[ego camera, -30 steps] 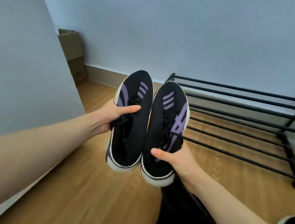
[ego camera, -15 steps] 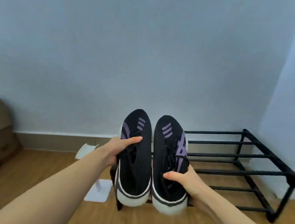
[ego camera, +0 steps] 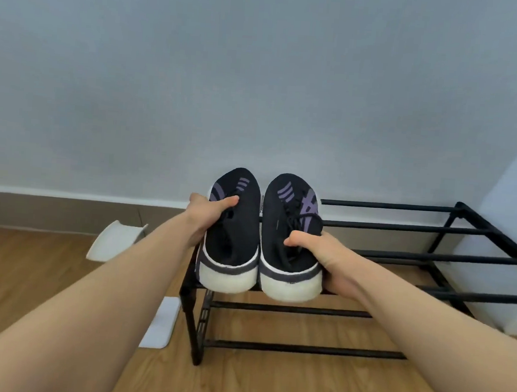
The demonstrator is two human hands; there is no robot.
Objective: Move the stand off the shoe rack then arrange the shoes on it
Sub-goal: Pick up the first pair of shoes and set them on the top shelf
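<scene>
Shoes, one in each hand, sit at the left end of the rack's (ego camera: 403, 229) top tier, toes toward the wall, white heels toward the camera. Left hand (ego camera: 206, 219) has its grip closed on the left shoe (ego camera: 232, 240), thumb over the laces. Right hand (ego camera: 326, 260) has its grip closed on the right shoe (ego camera: 291, 238), thumb on the upper and fingers under the sole. Whether the soles rest fully on the bars cannot be told. White stand (ego camera: 117, 240) stands on the floor (ego camera: 28, 270), left of the rack.
</scene>
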